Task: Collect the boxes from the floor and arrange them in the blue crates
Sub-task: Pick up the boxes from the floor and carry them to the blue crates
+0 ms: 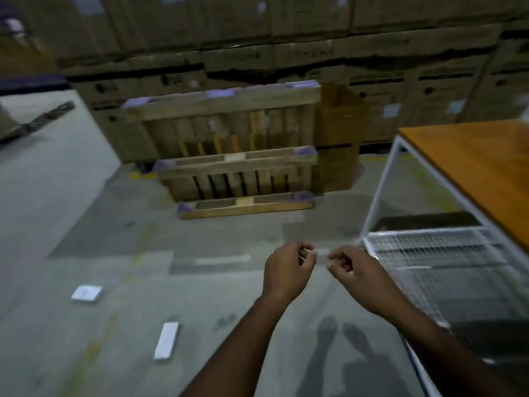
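Neither hand held anything. The left hand (pixel 286 272) and right hand (pixel 353 273) hung side by side over the floor (pixel 86 196), fingers loosely curled, fingertips near each other but apart, both forearms reaching forward. Two white boxes lay on the floor to the left: one squarish box (pixel 86 293), one long box (pixel 167 340) nearer. Two wooden pallets (pixel 237 156) leaned against stacked cartons (pixel 257 38). One wooden-topped table (pixel 472 167) stood on the right.
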### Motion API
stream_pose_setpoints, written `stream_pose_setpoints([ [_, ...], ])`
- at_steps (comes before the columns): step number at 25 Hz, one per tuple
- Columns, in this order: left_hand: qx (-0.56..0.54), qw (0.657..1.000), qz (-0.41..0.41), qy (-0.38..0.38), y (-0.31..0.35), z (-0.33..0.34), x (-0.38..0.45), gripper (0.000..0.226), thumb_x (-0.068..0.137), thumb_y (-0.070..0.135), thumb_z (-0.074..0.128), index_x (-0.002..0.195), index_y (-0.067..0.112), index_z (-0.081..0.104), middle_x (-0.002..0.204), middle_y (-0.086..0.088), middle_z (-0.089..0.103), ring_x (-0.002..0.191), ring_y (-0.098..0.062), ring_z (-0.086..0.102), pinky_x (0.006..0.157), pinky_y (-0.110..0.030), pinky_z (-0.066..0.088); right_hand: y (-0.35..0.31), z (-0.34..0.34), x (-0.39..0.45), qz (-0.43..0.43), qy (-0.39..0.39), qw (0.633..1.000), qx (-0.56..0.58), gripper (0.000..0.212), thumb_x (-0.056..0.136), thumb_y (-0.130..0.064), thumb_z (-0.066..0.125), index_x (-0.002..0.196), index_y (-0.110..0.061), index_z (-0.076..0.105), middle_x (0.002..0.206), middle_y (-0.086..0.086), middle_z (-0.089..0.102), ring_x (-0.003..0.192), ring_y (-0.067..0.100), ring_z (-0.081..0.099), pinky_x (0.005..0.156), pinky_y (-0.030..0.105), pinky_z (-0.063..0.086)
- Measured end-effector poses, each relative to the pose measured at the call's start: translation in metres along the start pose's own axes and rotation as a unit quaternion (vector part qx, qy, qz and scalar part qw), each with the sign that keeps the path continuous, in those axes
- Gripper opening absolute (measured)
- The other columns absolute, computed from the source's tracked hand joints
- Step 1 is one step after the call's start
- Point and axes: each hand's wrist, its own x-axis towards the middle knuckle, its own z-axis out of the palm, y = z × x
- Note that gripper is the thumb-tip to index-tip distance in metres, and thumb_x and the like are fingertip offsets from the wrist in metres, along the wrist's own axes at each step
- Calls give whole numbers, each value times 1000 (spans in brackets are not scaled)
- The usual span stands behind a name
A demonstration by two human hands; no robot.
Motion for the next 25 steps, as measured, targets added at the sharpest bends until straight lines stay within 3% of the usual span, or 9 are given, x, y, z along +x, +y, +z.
stream_pose_setpoints([
  [7, -5, 974, -184, 133, -131, -112, -44, 15, 94, 41, 60, 99, 29, 68, 83, 11, 69, 76, -5, 64, 70, -25, 51, -107, 145, 39, -100, -177, 979, -13, 12, 93, -36, 62, 104, -30, 63, 89, -11, 65, 80, 4, 61, 72, 28, 51],
  [16, 41, 870, -422, 252, -260, -204, -75, 16, 92, 40, 61, 94, 27, 69, 85, 6, 73, 85, -14, 67, 67, -24, 42, -189, 323, 95, -168, -366, 914, -50, 21, 91, -37, 62, 108, -25, 64, 96, -7, 68, 84, 9, 63, 76, 29, 51],
  [21, 51, 816, -497, 292, -298, -229, -63, 15, 93, 39, 60, 94, 28, 69, 71, 11, 61, 77, -10, 62, 65, -24, 40, -228, 380, 144, -200, -431, 878, -58, 14, 90, -34, 60, 103, -28, 61, 97, -7, 66, 87, 11, 62, 78, 30, 50],
  [25, 52, 793, -515, 322, -326, -248, -44, 14, 93, 38, 60, 96, 28, 69, 72, 12, 61, 72, -8, 57, 63, -24, 38, -257, 415, 176, -226, -455, 859, -62, 21, 92, -35, 61, 109, -24, 63, 96, -7, 65, 89, 12, 62, 77, 29, 48],
])
